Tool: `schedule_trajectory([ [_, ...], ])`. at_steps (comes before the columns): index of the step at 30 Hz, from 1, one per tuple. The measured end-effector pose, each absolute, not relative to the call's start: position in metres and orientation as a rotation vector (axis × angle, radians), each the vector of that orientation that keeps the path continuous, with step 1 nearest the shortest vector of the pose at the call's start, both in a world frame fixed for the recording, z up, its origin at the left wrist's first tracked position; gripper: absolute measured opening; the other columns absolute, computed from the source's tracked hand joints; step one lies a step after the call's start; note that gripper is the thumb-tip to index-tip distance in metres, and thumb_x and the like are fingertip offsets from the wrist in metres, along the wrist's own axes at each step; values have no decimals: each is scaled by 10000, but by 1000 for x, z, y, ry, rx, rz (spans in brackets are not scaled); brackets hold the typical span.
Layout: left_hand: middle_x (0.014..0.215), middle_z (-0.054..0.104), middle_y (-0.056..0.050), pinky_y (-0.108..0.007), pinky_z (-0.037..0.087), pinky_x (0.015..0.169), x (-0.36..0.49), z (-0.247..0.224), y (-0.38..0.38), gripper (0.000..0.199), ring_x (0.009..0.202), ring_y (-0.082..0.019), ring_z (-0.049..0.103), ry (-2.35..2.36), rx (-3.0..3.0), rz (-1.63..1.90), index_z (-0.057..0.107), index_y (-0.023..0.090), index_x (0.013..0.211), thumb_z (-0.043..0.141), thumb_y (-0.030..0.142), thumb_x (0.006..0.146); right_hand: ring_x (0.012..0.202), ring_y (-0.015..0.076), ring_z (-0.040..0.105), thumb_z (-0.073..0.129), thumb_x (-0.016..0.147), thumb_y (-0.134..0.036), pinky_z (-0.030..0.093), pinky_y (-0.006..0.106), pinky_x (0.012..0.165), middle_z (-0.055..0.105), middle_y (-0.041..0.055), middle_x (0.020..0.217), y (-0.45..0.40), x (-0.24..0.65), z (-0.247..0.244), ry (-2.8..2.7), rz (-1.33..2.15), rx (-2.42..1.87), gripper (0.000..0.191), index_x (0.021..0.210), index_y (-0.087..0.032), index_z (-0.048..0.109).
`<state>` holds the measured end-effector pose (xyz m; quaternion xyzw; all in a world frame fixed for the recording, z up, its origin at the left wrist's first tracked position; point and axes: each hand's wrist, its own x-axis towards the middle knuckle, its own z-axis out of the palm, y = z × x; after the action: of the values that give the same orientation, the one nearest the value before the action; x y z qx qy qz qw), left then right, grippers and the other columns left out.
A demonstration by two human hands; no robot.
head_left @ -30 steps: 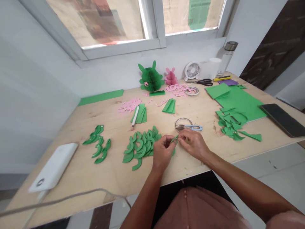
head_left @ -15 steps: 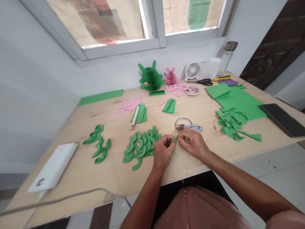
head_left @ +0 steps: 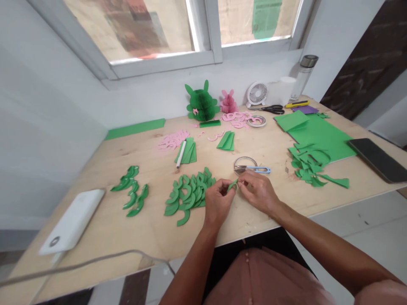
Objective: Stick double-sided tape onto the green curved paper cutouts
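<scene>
Curved green piece: it is sitting in the lower middle of the frame, between both hands, above the wooden table (head_left: 159,233).
Left hand: thumb and forefinger are pinching the curved green piece (head_left: 233,185).
Right hand: its fingertips (head_left: 241,182) are pressing together at the piece's far end; whether anything thin is lying between them, I cannot tell.
Glossy green pieces: a small group (head_left: 139,204) is lying left of centre, carrying shiny pale marks and probably already worked.
Plain green heap: a larger pile (head_left: 189,197) is resting beside the left hand (head_left: 219,202), apparently still waiting, so most seems left.
Blue-handled snips: they (head_left: 262,170) are lying across a ring-shaped roll (head_left: 244,158), just beyond the right hand (head_left: 260,192).
Paper figures: a green one (head_left: 202,106) and a pink one (head_left: 228,103) are standing at upper centre.
Change: both hands are staying almost put; less green seems to be showing below the left fingertips than earlier, and the view is shifting slightly.
</scene>
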<state>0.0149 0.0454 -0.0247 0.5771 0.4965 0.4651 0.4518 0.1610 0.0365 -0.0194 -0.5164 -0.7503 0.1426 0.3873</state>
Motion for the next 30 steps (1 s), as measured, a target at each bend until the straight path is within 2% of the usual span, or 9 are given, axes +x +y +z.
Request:
schedule_trajectory([
  [8, 512, 526, 43, -183, 331, 445, 14, -32, 49, 101, 445, -61, 415, 1211, 1247, 1180, 624, 152, 640, 645, 250, 653, 691, 147, 580, 509, 819, -170, 438, 270, 648, 632, 41, 795, 37, 162, -19, -1852, 418, -1318, 107, 839, -181, 614],
  [18, 490, 529, 34, -183, 336, 418, 14, -33, 50, 120, 418, -62, 420, 1161, 1190, 1186, 650, 145, 654, 654, 264, 638, 551, 103, 494, 557, 785, -223, 378, 223, 512, 589, -11, 645, 40, 163, -15, -1688, 794, -1305, 91, 826, -171, 620],
  [30, 478, 502, 42, -184, 344, 424, 14, -33, 48, 128, 415, -59, 406, 1131, 1230, 1184, 642, 148, 664, 633, 275, 673, 524, 89, 455, 551, 784, -217, 347, 212, 499, 568, -23, 620, 41, 162, -18, -1671, 857, -1322, 77, 758, -169, 604],
])
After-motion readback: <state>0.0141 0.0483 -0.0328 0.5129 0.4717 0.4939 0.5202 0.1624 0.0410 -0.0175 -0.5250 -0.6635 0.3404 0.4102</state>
